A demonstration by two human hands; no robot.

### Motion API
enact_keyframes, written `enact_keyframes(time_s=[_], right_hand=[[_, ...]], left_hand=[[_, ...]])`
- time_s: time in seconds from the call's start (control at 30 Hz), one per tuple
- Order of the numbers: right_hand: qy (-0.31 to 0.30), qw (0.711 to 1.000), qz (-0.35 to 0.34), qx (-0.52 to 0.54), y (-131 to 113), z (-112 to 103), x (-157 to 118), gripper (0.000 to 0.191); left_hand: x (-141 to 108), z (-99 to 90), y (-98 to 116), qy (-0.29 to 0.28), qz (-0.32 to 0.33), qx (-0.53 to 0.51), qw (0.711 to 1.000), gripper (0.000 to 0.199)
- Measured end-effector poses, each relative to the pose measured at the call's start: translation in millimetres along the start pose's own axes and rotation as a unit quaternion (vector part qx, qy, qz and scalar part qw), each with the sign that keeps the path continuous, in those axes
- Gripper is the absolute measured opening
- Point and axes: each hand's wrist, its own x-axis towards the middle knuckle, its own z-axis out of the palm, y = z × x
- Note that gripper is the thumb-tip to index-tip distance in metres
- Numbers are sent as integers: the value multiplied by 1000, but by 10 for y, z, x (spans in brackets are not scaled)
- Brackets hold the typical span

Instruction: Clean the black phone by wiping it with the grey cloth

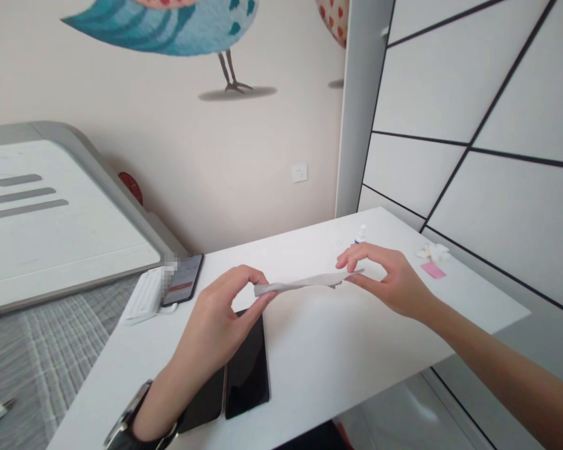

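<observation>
A thin whitish sheet (304,283), perhaps paper or tissue, is held nearly edge-on above the white table (328,369). Its left end is pinched between the thumb and fingers of my left hand (225,312). At the other end, the thumb of my right hand (389,278) lies under the sheet, with the curled fingers over it. The sheet's underside and flat face are mostly hidden. Below my left wrist lie two dark phones, a right one (248,375) and a left one (206,400) partly covered by my forearm.
Behind my right hand stands a small white-capped bottle (361,234). A pink paper square (433,269) and crumpled white tissue (434,252) lie at the right edge. Another phone (185,281) and a pleated white mask (143,297) sit back left, near the bed (60,344).
</observation>
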Motion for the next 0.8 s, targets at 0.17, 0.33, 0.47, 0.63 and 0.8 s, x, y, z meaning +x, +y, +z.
enact_keyframes(time_s=[0.17,0.33,0.47,0.63,0.8], right_hand=[[-136,990,-16,-38,134,92,-636,14],[-186,979,26,-81,255,296,-1026,19],[-183,973,54,-128,357,543,-899,39],[-188,962,90,-176,514,837,-749,64],[-154,968,105,-168,615,855,-804,79]], left_hand=[[-587,360,46,-133,65,15,989,12],[-810,580,53,-216,67,53,973,33],[-725,752,-101,-253,50,109,960,77],[-630,934,-315,-281,49,160,945,102],[-550,717,-505,-270,84,170,944,108]])
